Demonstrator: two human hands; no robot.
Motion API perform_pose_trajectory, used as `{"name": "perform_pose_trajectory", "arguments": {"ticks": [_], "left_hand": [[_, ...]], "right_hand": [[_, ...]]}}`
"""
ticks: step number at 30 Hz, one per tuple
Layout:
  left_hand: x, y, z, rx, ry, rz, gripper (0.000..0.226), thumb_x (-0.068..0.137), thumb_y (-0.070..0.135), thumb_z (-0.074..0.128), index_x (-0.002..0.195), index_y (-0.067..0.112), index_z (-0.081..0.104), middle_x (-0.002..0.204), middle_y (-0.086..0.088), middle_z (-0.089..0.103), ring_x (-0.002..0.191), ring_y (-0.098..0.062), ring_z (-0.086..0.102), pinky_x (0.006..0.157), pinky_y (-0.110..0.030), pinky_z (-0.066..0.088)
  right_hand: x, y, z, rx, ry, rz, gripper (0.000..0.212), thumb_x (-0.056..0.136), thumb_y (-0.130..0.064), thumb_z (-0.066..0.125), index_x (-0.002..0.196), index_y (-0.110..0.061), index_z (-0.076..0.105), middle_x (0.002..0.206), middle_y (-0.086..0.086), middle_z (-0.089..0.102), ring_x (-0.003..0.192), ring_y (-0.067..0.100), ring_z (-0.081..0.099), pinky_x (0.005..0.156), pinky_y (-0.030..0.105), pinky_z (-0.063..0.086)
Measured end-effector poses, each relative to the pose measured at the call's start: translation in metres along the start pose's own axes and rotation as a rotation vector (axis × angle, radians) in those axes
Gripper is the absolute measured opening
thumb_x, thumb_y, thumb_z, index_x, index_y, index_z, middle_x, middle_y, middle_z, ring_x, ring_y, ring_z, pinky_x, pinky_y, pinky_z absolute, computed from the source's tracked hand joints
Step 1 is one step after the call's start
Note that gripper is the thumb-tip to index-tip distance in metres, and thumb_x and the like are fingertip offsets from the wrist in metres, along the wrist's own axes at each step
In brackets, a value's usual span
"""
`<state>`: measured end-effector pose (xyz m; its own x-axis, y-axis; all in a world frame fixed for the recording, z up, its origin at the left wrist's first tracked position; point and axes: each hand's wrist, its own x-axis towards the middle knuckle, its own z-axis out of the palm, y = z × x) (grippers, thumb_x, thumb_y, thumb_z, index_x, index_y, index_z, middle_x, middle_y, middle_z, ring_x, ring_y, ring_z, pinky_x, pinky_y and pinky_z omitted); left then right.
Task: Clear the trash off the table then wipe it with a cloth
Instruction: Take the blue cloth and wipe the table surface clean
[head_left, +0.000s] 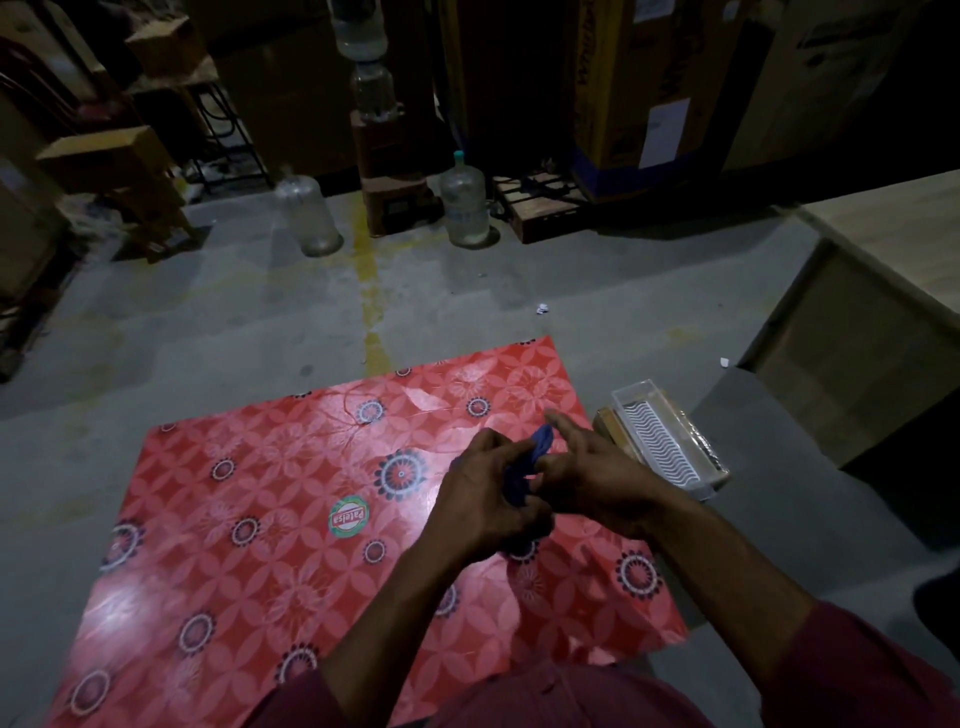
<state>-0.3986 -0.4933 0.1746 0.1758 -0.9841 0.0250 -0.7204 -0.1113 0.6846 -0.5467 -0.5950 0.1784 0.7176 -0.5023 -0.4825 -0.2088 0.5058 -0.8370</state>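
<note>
A red table (260, 545) with a flower pattern and a round sticker fills the lower middle of the head view. Above its right part, both hands hold a dark blue cloth (524, 467), bunched up between them. My left hand (483, 499) grips the lower part of the cloth. My right hand (592, 478) holds its upper part with the thumb side, its index finger stretched out. Much of the cloth is hidden inside the hands. No trash shows on the table top.
A clear plastic tray (670, 436) sits on a box right of the table. Two small white scraps (542, 308) lie on the grey floor beyond. Water jugs (464, 202), cartons and a wooden pallet stand at the back. A pale wooden surface (893, 234) is at right.
</note>
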Motion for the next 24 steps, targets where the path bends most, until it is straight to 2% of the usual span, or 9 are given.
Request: {"name": "perform_pose_trajectory", "arguments": {"ticks": [2,5,8,11,15,17,19,21,24], "left_hand": [[0.005,-0.003,0.002,0.032,-0.050,0.047,0.046,0.076,0.037,0.077,0.120,0.028,0.067,0.097,0.006,0.051,0.083,-0.013,0.054,0.073,-0.040,0.051],[0.013,-0.008,-0.001,-0.078,-0.084,-0.011,0.056,0.074,0.034,0.083,0.128,0.029,0.067,0.104,0.001,0.058,0.086,-0.015,0.061,0.077,-0.041,0.055],[0.016,0.001,0.007,-0.092,-0.082,-0.066,0.082,0.057,0.051,0.094,0.131,0.038,0.060,0.111,0.008,0.052,0.091,-0.005,0.055,0.079,-0.027,0.050],[0.018,0.003,0.025,-0.030,0.079,-0.219,0.086,0.058,0.050,0.091,0.131,0.036,0.049,0.117,0.010,0.048,0.093,-0.008,0.052,0.076,-0.030,0.051],[0.030,-0.016,0.038,0.216,0.029,-0.220,0.035,0.081,0.039,0.069,0.115,0.033,0.063,0.090,0.004,0.072,0.075,-0.024,0.070,0.061,-0.039,0.058],[0.040,-0.019,0.033,0.329,0.089,-0.175,0.022,0.086,0.037,0.066,0.106,0.030,0.072,0.077,0.000,0.073,0.065,-0.025,0.069,0.055,-0.033,0.055],[0.051,-0.019,0.026,0.357,0.152,-0.113,0.029,0.082,0.029,0.060,0.106,0.029,0.075,0.074,0.000,0.074,0.063,-0.025,0.069,0.057,-0.033,0.057],[0.060,-0.018,0.023,0.415,0.202,-0.033,0.037,0.076,0.023,0.056,0.106,0.030,0.076,0.075,-0.001,0.075,0.065,-0.027,0.069,0.057,-0.032,0.056],[0.053,-0.017,0.037,0.529,0.247,0.124,0.026,0.078,0.028,0.060,0.097,0.029,0.077,0.071,0.000,0.071,0.062,-0.028,0.067,0.049,-0.030,0.045]], "right_hand": [[0.004,-0.003,-0.010,-0.180,0.035,-0.001,0.093,0.087,0.019,0.057,0.154,-0.037,0.027,0.106,0.028,0.071,0.090,0.033,0.073,0.076,0.043,0.061],[0.006,-0.009,-0.020,-0.269,0.019,0.002,0.051,0.085,0.022,0.060,0.125,-0.009,0.062,0.107,0.029,0.073,0.096,0.038,0.073,0.091,0.054,0.059],[0.007,-0.005,-0.024,-0.211,0.036,-0.039,0.037,0.084,0.022,0.061,0.102,-0.008,0.073,0.092,0.024,0.075,0.086,0.035,0.071,0.082,0.047,0.060],[0.011,-0.003,-0.030,-0.183,0.097,-0.090,0.033,0.083,0.021,0.062,0.110,0.004,0.069,0.093,0.026,0.073,0.077,0.027,0.072,0.067,0.032,0.061],[0.020,-0.002,-0.051,-0.319,0.204,-0.109,0.039,0.084,0.019,0.062,0.120,0.002,0.064,0.102,0.033,0.072,0.091,0.038,0.076,0.067,0.035,0.063],[0.024,0.000,-0.064,-0.559,0.308,-0.199,0.043,0.080,0.007,0.059,0.120,-0.009,0.068,0.100,0.027,0.074,0.094,0.038,0.075,0.074,0.043,0.063],[0.025,0.002,-0.075,-0.780,0.396,-0.281,0.054,0.073,-0.005,0.059,0.125,-0.018,0.068,0.107,0.012,0.077,0.102,0.028,0.075,0.090,0.046,0.061],[0.021,0.007,-0.083,-0.851,0.442,-0.338,0.060,0.077,0.000,0.063,0.133,-0.020,0.065,0.118,0.006,0.076,0.111,0.017,0.072,0.101,0.038,0.056],[0.008,0.028,-0.094,-0.907,0.541,-0.450,0.061,0.079,0.000,0.066,0.135,-0.024,0.063,0.114,0.003,0.077,0.105,0.012,0.074,0.098,0.029,0.055]]}}
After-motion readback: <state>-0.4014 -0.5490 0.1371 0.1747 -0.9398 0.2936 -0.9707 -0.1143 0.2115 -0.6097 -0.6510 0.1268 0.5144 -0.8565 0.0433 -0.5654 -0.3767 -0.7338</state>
